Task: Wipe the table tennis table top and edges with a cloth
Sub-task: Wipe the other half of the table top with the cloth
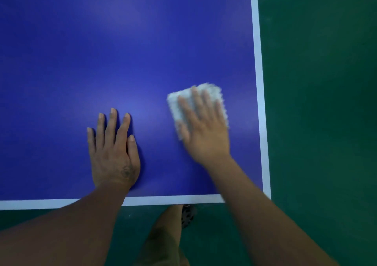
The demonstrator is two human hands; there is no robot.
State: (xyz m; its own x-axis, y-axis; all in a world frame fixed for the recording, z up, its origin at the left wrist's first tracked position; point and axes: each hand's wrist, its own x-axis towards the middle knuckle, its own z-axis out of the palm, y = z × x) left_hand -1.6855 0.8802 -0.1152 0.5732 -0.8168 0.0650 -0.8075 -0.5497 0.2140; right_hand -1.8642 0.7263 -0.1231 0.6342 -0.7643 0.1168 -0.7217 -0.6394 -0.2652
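Observation:
The blue table tennis table top (126, 51) fills most of the view, with a white line along its near edge (163, 200) and its right edge (257, 62). A white fluffy cloth (206, 93) lies folded on the blue surface near the right front corner. My right hand (204, 129) presses flat on the cloth with straight fingers and looks blurred. My left hand (114, 151) rests flat on the bare table top to the left of the cloth, fingers spread.
Green floor (318, 102) lies to the right of the table and below its near edge. My leg and a dark shoe (187, 214) show under the front edge.

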